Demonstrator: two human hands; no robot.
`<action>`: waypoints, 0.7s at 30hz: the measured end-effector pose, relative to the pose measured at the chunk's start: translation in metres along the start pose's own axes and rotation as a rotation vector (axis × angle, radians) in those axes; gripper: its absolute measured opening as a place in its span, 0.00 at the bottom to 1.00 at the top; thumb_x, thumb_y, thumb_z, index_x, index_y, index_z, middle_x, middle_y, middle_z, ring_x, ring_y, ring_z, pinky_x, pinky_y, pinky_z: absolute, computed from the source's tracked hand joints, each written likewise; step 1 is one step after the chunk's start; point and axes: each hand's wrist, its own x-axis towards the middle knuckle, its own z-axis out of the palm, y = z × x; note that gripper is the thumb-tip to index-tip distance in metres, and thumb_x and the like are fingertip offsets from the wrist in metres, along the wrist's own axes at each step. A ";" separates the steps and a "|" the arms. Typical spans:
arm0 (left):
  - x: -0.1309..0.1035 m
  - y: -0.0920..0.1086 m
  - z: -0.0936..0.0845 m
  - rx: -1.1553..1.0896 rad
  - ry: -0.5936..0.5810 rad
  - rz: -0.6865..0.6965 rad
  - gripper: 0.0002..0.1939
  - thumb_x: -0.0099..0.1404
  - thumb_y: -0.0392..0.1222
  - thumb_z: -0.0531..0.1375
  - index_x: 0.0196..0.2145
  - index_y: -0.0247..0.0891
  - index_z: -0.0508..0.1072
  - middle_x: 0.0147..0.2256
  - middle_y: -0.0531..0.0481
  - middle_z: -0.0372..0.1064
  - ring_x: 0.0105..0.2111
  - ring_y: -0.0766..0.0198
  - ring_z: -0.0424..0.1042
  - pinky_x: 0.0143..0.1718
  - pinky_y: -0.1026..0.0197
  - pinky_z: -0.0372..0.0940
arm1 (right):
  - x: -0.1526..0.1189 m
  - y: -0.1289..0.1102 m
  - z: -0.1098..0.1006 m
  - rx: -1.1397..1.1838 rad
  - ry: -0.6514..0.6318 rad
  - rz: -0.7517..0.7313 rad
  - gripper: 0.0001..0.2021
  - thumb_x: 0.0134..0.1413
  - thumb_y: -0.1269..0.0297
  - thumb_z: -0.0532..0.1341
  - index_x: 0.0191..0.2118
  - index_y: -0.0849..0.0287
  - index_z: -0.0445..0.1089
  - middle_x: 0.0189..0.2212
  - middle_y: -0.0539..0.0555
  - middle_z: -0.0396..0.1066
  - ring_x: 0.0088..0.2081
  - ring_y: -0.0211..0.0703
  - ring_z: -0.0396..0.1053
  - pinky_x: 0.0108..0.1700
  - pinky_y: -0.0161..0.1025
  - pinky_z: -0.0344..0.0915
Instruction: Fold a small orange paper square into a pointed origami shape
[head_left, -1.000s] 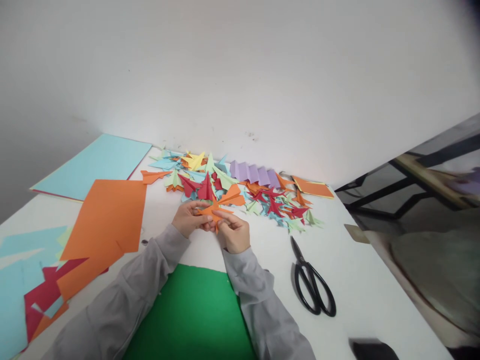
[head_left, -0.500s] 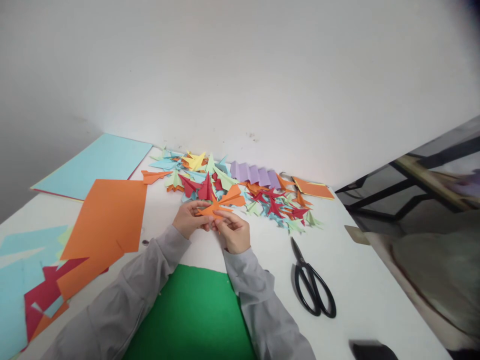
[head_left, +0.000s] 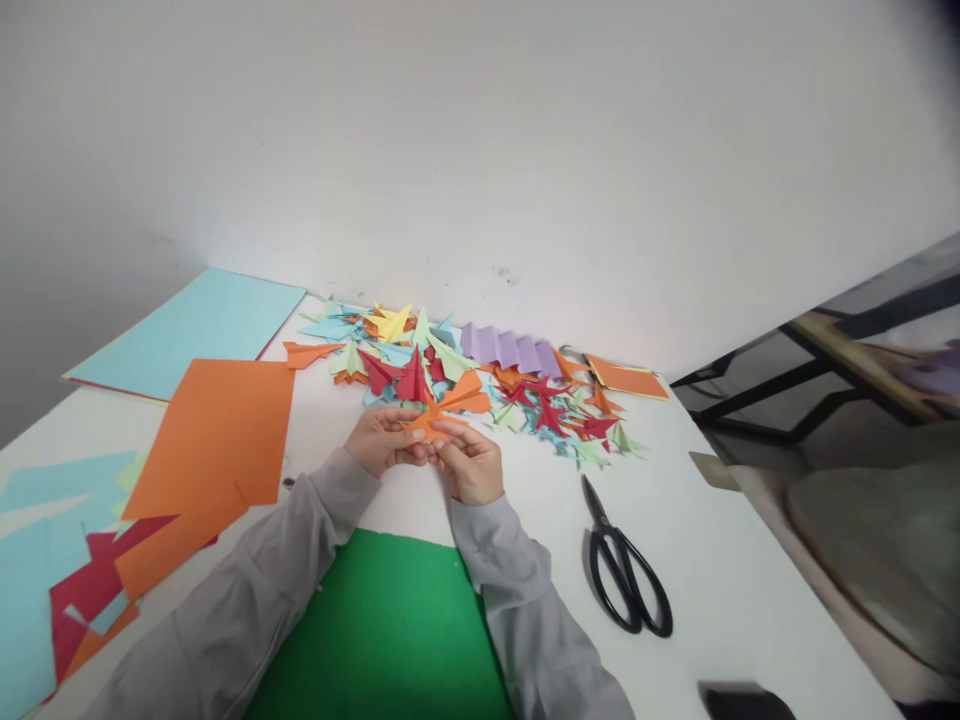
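Both hands are together near the middle of the white table, in front of a pile of small folded paper pieces (head_left: 411,378). My left hand (head_left: 381,440) pinches the left side of a small orange paper piece (head_left: 435,428). The fingers of my right hand (head_left: 472,465) are closed on its right side. An orange folded paper plane (head_left: 466,393) lies just behind it, and where the two overlap is hard to tell. Below the hands, a green sheet (head_left: 390,625) lies between the forearms.
Black scissors (head_left: 628,570) lie open to the right of my right hand. Orange sheets (head_left: 217,425) and a light blue sheet (head_left: 195,325) are on the left, with cut scraps (head_left: 82,590) nearer. A purple pleated paper (head_left: 510,350) stands at the back.
My left hand has shifted slightly down and right, its fingers closer to my right hand. The orange piece has tilted a little between them.
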 end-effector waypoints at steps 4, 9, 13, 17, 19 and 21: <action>0.000 -0.001 -0.001 -0.002 0.007 -0.026 0.23 0.38 0.37 0.69 0.33 0.31 0.68 0.16 0.49 0.71 0.16 0.65 0.70 0.21 0.63 0.67 | 0.001 0.004 -0.002 0.028 0.014 -0.019 0.09 0.34 0.71 0.65 0.30 0.59 0.74 0.14 0.48 0.71 0.17 0.35 0.67 0.22 0.33 0.64; 0.001 -0.004 0.001 0.060 0.038 0.066 0.25 0.35 0.36 0.70 0.33 0.29 0.68 0.16 0.51 0.70 0.16 0.66 0.69 0.21 0.62 0.67 | 0.000 0.000 0.000 -0.032 0.011 -0.017 0.08 0.35 0.71 0.64 0.29 0.59 0.74 0.13 0.47 0.70 0.17 0.35 0.67 0.22 0.33 0.63; 0.002 -0.005 0.001 0.072 0.006 0.067 0.26 0.30 0.37 0.71 0.30 0.30 0.68 0.16 0.51 0.70 0.15 0.67 0.68 0.20 0.63 0.66 | -0.001 -0.004 0.002 -0.076 -0.007 -0.002 0.09 0.34 0.72 0.63 0.29 0.58 0.74 0.13 0.46 0.69 0.16 0.35 0.66 0.21 0.32 0.61; 0.001 -0.002 0.000 0.064 -0.008 0.023 0.22 0.32 0.37 0.71 0.27 0.29 0.70 0.15 0.50 0.70 0.15 0.67 0.68 0.19 0.64 0.67 | -0.001 -0.004 0.002 -0.078 -0.005 -0.005 0.09 0.35 0.72 0.64 0.29 0.58 0.74 0.13 0.47 0.70 0.17 0.35 0.66 0.21 0.33 0.61; 0.000 0.000 0.001 0.045 -0.007 -0.003 0.20 0.34 0.36 0.71 0.27 0.29 0.71 0.15 0.49 0.70 0.15 0.66 0.68 0.20 0.63 0.67 | -0.001 -0.002 0.001 -0.034 -0.005 0.001 0.09 0.35 0.72 0.64 0.29 0.58 0.74 0.15 0.48 0.71 0.18 0.36 0.66 0.22 0.34 0.62; 0.000 0.001 0.001 0.014 0.008 -0.027 0.18 0.37 0.34 0.70 0.29 0.29 0.71 0.16 0.48 0.71 0.16 0.64 0.70 0.20 0.62 0.69 | 0.001 0.000 -0.001 0.017 -0.009 0.001 0.09 0.36 0.71 0.63 0.30 0.59 0.74 0.15 0.48 0.71 0.18 0.36 0.66 0.23 0.35 0.62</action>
